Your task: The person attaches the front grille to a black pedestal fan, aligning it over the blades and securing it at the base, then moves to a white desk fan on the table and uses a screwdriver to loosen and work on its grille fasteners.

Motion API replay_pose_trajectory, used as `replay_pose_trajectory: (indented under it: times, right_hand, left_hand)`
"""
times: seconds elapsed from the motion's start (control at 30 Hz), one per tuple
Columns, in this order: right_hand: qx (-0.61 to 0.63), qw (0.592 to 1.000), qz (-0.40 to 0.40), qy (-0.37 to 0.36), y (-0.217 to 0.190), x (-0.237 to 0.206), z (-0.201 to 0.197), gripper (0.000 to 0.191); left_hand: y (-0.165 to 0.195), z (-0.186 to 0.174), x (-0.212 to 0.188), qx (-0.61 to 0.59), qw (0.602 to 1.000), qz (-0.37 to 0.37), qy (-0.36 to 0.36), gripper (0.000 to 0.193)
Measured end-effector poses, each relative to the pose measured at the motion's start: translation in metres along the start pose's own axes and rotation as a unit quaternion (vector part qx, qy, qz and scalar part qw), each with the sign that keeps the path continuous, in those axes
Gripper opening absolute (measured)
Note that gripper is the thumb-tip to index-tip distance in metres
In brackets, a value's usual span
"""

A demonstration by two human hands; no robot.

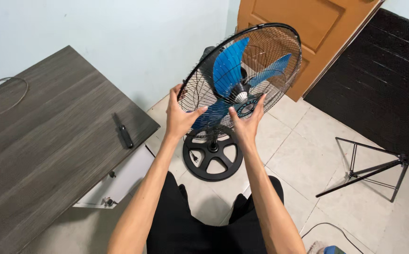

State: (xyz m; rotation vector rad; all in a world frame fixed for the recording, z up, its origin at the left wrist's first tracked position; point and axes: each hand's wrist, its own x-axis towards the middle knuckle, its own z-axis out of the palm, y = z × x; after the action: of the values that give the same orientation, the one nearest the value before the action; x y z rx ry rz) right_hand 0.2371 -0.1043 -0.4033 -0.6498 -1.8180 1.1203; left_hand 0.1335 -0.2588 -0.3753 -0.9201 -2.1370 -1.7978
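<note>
- Here, the largest thing is the dark wood-grain table (49, 141) filling the left side; its surface runs from the pale wall down toward the lower left corner, and a thin loop of cable (8, 83) lies near its far edge.
- Next, the orange-brown panelled door (303, 33) stands at the top, behind the fan, with a dark ribbed wall covering (383, 80) to its right.
- The pedestal fan (242, 75) stands on the tiled floor just in front of the person's knees, tilted back: a round black wire guard around blue blades (228, 66), on a pole rising from a round black spoked base (212, 157).
- A black tripod stand (369, 169) lies folded low on the tiles, well apart to the right.
- A white cabinet door (120, 181) shows under the table's edge, beside the person's left arm.
- The left hand (180, 115) grips the lower left rim of the guard, fingers curled over the wire, thumb across the front mesh.
- The right hand (246, 122) lies spread flat against the lower middle of the guard, fingertips near the hub; whether it grips the wire I cannot tell.
- A black-handled screwdriver (124, 132) lies on the table near its right edge, apart from both hands.
</note>
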Motion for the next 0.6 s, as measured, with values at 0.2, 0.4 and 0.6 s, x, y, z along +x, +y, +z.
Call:
replay_pose_trajectory:
  times: [0.2,0.4,0.6]
  right_hand:
    - [0.003,0.999,0.032,-0.005,0.014,0.000,-0.015,0.123]
    - [0.008,0.999,0.028,-0.037,0.033,0.014,-0.040,0.121]
    - [0.001,0.997,0.057,-0.059,0.033,0.013,-0.035,0.122]
  left_hand:
    - [0.004,-0.003,-0.019,-0.102,0.990,0.026,-0.092,0.084]
    - [0.007,0.008,-0.037,-0.258,0.957,-0.047,-0.128,0.072]
    - [-0.003,0.008,-0.061,-0.270,0.941,-0.184,-0.088,0.071]
